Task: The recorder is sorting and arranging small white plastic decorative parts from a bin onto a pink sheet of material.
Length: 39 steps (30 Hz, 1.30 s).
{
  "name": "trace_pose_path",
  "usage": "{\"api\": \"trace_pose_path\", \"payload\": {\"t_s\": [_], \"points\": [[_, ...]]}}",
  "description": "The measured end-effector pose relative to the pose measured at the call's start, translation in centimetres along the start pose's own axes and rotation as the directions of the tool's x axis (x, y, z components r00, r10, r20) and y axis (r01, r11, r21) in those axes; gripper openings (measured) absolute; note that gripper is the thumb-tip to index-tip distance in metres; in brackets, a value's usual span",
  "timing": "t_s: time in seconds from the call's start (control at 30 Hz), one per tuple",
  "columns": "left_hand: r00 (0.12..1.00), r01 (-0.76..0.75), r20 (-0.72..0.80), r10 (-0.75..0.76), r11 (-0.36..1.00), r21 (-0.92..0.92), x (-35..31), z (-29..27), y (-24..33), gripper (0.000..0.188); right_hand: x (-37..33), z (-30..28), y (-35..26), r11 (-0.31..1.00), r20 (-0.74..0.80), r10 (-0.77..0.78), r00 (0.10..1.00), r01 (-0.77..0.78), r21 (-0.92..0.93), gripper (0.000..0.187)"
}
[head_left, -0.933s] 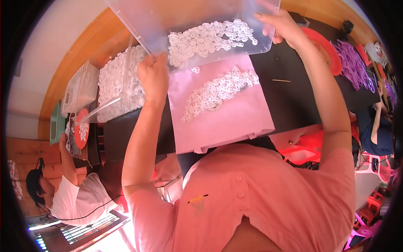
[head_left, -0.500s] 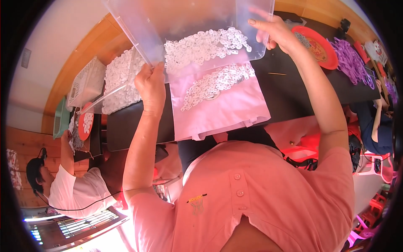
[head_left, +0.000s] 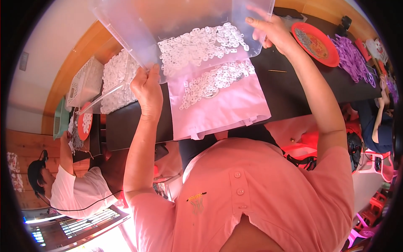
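Observation:
A clear plastic bin [head_left: 126, 31] is tilted toward me at the far side of the dark table. My left hand [head_left: 147, 90] grips its near left edge, fingers curled round the rim. On the right wall, my right hand [head_left: 273, 34] holds on, its thumb along the edge and the other fingers partly seen through the plastic. Small white plastic pieces [head_left: 197, 48] with holes lie spread inside. Below the bin is a pink cloth bag [head_left: 220, 115], flat on the table, with more of the same pieces [head_left: 216, 82] in a loose band across it.
Left of the bin stand a clear container full of white pieces [head_left: 117, 82], a white basket [head_left: 85, 84] and an orange plate [head_left: 85, 130]. A person in a white shirt [head_left: 82, 193] works there. Rightward lie a thin stick [head_left: 277, 71], a red plate [head_left: 333, 52] and purple strips [head_left: 354, 65].
The bin and my left hand have shifted slightly left. My right hand has moved a little, still on the bin's right wall.

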<state>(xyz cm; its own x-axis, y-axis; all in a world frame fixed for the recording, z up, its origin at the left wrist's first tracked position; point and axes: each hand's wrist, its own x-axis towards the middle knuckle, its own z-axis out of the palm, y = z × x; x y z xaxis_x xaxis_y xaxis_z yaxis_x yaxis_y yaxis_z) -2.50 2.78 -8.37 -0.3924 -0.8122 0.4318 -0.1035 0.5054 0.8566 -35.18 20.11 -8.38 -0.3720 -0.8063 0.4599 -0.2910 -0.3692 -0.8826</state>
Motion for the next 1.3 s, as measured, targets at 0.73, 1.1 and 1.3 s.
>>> {"api": "trace_pose_path", "payload": {"t_s": [0.73, 1.1, 1.3], "points": [[0.995, -0.044, -0.095, 0.04, 0.998, -0.044, -1.5, -0.1, -2.4, 0.017, -1.3, 3.7, -2.1, 0.941, -0.247, 0.287, 0.925, -0.321, -0.109, 0.056], [0.997, -0.056, -0.05, 0.056, 0.998, 0.011, -1.8, -0.4, -3.7, 0.041, -0.6, 4.1, -2.0, 0.941, -0.244, 0.303, 0.921, -0.33, -0.077, 0.06], [0.975, 0.214, -0.003, -0.223, 0.941, -0.263, -2.9, 0.5, -4.9, 0.045, -0.1, 6.3, -3.7, 0.929, -0.251, 0.368, 0.895, -0.365, 0.059, 0.059]]}}
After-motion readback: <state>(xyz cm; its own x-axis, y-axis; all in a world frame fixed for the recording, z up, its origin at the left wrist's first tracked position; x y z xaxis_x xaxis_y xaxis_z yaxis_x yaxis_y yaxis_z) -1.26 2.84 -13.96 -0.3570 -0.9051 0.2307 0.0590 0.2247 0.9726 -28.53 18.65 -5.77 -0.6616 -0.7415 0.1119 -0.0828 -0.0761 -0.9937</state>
